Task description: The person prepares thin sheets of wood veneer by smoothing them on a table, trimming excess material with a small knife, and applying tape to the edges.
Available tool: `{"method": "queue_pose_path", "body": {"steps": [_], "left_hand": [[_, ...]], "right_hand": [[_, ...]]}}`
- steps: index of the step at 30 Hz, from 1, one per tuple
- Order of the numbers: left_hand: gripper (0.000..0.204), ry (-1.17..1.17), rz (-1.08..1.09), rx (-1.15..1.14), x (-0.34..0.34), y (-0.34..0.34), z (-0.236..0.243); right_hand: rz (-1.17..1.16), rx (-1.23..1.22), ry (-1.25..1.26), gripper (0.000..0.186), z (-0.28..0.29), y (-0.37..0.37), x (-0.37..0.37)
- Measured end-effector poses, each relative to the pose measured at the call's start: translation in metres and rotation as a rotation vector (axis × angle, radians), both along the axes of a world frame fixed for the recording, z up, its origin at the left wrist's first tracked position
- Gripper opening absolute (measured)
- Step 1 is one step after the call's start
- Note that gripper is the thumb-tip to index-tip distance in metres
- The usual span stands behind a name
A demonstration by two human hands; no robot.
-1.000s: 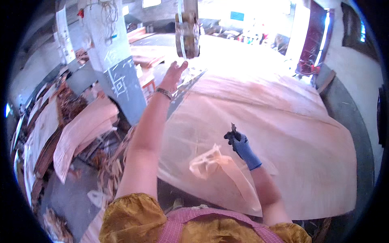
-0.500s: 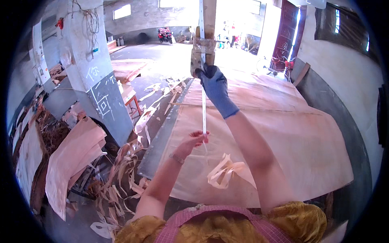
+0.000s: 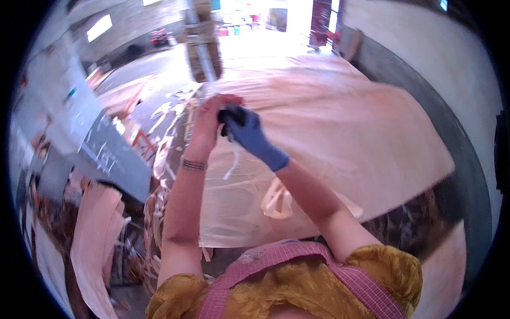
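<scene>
A narrow white strap (image 3: 204, 59) runs down past a brown, block-like hanging piece (image 3: 215, 50) bound with bands. Both my hands are together just under that piece, over the pale pink sheets. My bare left hand (image 3: 208, 118), with a bracelet at its wrist, is closed around the strap. Against it, my right hand (image 3: 241, 126), in a blue glove with dark fingertips, also grips the strap. The strap's loose end dangles below the glove. Motion blurs the fingers, and part of the grip is hidden.
Large thin pinkish sheets (image 3: 329, 138) lie stacked before me, with a curled pale strip (image 3: 277, 199) on top. At left stand a grey-and-white pillar (image 3: 109, 143) and bent sheets (image 3: 95, 228). Scraps litter the floor there. A wall (image 3: 425, 58) bounds the right side.
My left hand has risen to meet the right, which has come lower on the strap. The view has swung right, and the strap's loose end now hangs short below my hands.
</scene>
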State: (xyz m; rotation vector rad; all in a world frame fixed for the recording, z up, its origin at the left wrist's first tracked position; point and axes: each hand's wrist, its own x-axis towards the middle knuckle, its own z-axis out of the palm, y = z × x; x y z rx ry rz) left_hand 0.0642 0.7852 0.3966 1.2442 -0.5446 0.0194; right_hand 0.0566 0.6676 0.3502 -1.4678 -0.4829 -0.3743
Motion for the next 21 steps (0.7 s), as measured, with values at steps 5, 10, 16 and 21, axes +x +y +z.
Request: {"method": "queue_pose_path", "body": {"steps": [5, 10, 16, 21], "left_hand": [[0.046, 0.134, -0.276, -0.429, 0.029, -0.029, -0.001], [0.068, 0.333, -0.198, 0.114, -0.027, -0.067, -0.028], [0.042, 0.456, -0.456, 0.471, -0.046, -0.179, -0.044], [0.024, 0.349, -0.62, 0.753, -0.021, -0.294, -0.08]], "right_hand": [[-0.54, -0.232, -0.621, 0.012, 0.018, -0.013, -0.019], [-0.056, 0.344, 0.086, 0.024, -0.011, -0.096, -0.085], [-0.216, 0.305, 0.221, 0.05, -0.049, -0.214, -0.133], [-0.273, 0.364, 0.349, 0.047, -0.084, -0.313, -0.138]]}}
